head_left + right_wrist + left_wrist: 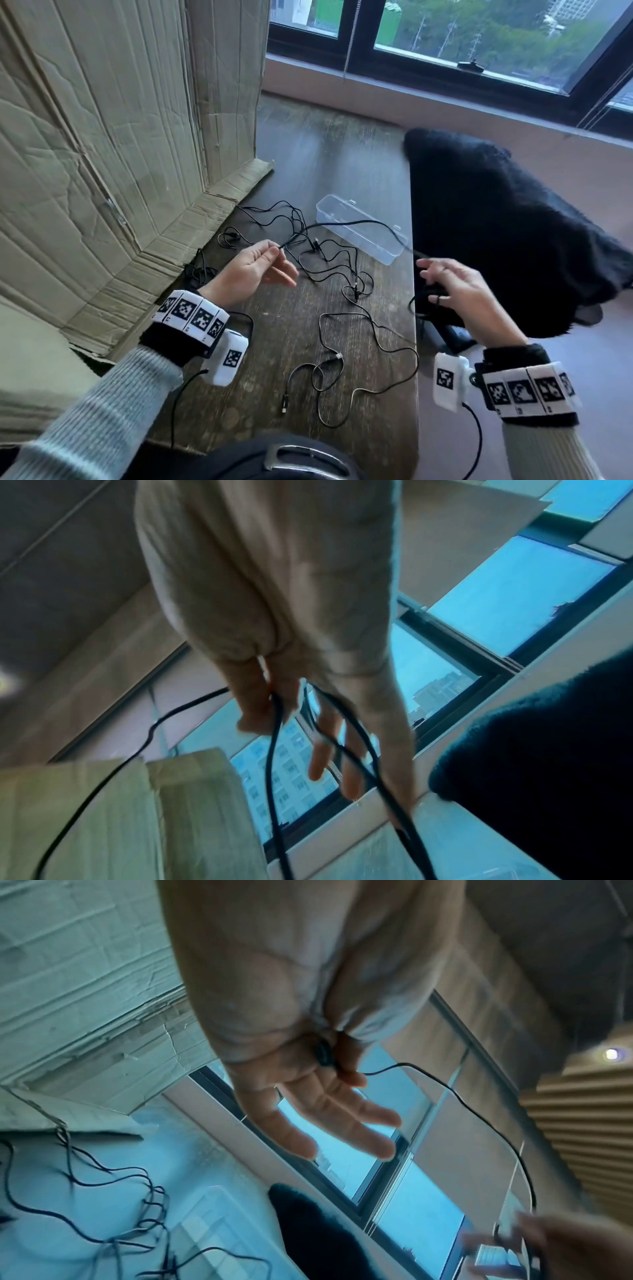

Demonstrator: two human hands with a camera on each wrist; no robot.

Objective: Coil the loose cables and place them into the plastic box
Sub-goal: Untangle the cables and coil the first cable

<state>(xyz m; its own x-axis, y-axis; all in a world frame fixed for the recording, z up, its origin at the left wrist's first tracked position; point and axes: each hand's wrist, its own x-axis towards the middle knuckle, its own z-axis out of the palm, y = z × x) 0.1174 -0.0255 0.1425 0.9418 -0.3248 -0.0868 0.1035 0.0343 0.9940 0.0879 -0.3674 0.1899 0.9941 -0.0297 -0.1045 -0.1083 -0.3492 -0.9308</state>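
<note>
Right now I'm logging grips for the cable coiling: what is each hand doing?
Left hand: thumb and forefinger pinch the end of a black cable.
Right hand: loops of the same cable hang around its fingers.

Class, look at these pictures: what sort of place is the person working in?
Probably an upper-floor office or storeroom: a worn wooden table beside a window overlooking trees and buildings, with flattened cardboard propped alongside.

Left hand [255, 265] pinching – right hand [455, 291] fingers loosely curled.
</note>
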